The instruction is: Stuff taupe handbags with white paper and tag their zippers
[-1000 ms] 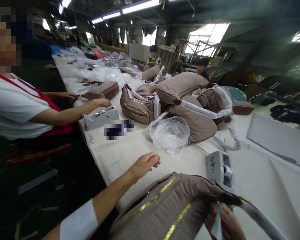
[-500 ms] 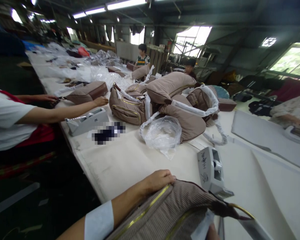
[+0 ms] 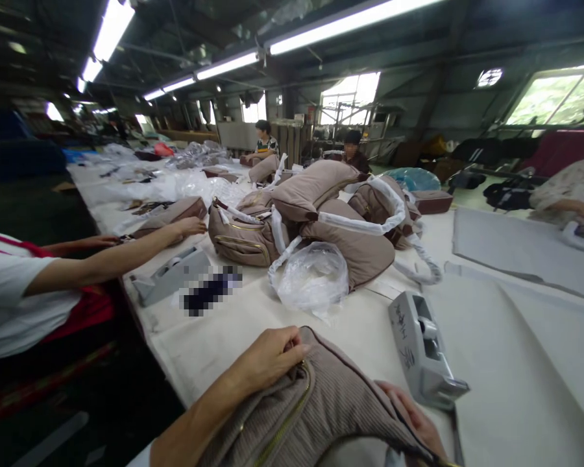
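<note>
A ribbed taupe bag point(image 3: 321, 415) with gold zips lies at the near edge of the long table, right in front of me. My left hand point(image 3: 270, 357) grips its top edge, fingers curled over the fabric by the zip. My right hand point(image 3: 411, 415) rests on the bag's right side; its fingers curve round the edge and are partly hidden by the bag. A grey tape dispenser point(image 3: 421, 347) stands just beyond my right hand.
A heap of taupe bags point(image 3: 321, 220) with wrapped straps and a clear plastic bag point(image 3: 314, 279) fill the table's middle. On the left a person's arms point(image 3: 111, 259) reach towards a bag beside a second tape dispenser point(image 3: 168, 275). Grey sheets point(image 3: 520, 250) lie at right.
My left hand came down from mid-air onto the bag and closed on its top edge. The bag shifted towards me. My right hand moved from the white strap wrap onto the bag's side.
</note>
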A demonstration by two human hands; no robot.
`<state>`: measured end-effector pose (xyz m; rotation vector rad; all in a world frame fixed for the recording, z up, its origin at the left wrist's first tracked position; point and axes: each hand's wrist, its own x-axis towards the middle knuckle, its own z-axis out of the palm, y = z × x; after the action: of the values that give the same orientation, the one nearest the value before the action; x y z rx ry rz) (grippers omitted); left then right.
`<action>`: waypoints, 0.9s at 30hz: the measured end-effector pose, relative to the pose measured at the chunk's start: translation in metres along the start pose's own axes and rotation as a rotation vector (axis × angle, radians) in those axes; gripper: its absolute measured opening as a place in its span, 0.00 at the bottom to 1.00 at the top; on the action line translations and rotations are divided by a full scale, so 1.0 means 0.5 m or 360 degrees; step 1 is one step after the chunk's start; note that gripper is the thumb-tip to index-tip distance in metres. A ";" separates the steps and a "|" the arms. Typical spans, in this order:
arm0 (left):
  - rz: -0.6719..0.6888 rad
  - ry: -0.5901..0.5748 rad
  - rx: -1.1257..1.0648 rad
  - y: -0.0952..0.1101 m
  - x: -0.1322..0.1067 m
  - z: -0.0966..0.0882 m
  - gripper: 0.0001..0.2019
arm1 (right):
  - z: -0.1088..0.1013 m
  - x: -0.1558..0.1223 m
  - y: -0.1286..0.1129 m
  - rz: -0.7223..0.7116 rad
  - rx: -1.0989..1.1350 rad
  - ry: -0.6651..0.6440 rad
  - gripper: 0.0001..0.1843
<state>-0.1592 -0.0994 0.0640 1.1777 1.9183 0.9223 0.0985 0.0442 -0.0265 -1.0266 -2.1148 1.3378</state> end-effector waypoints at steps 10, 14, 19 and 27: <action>-0.0374 -0.0336 -0.1138 -0.021 0.008 0.006 0.10 | 0.048 0.429 -0.218 -0.0715 -0.0771 -0.0303 0.17; -0.0450 -0.0258 -0.1124 -0.024 0.006 -0.003 0.08 | 0.170 0.538 -0.151 -0.0644 -0.1004 -0.0267 0.20; -0.0531 -0.0226 -0.1291 -0.037 0.012 -0.005 0.08 | 0.200 0.549 -0.055 -0.0517 -0.1304 -0.0394 0.20; -0.0480 -0.0283 -0.1602 -0.043 0.020 0.009 0.11 | 0.193 0.545 -0.043 -0.0575 -0.1318 -0.0529 0.20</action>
<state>-0.1681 -0.0964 0.0418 0.3396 1.1498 1.3110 -0.1475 0.1939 -0.0568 -0.6409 -3.0282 0.4554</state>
